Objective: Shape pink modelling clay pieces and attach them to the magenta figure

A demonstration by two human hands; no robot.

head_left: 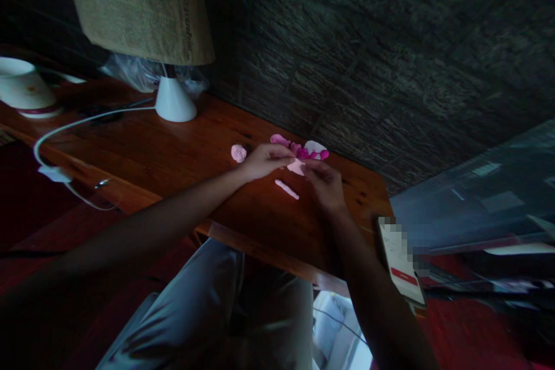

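Note:
A flat pale pink piece [296,167], which looks like modelling clay, is pinched between my two hands just above the wooden table. My left hand [267,161] grips its left edge with thumb and fingertips. On the other side my right hand [323,180] holds the right edge, fingers bent. Below them lies a thin pink clay roll [287,189]. A rough pink clay lump [238,153] rests left of my left hand. Just behind the hands are several deep pink petal-like pieces [303,152] and a whitish rounded piece [315,147], partly covered by my fingers.
On the wooden table [208,144] stands a lamp [175,98] with a paper-like shade, its white cord running left. A white cup [28,89] is at the far left. A phone [401,260] lies by the right edge. The dark brick wall [347,58] borders the back.

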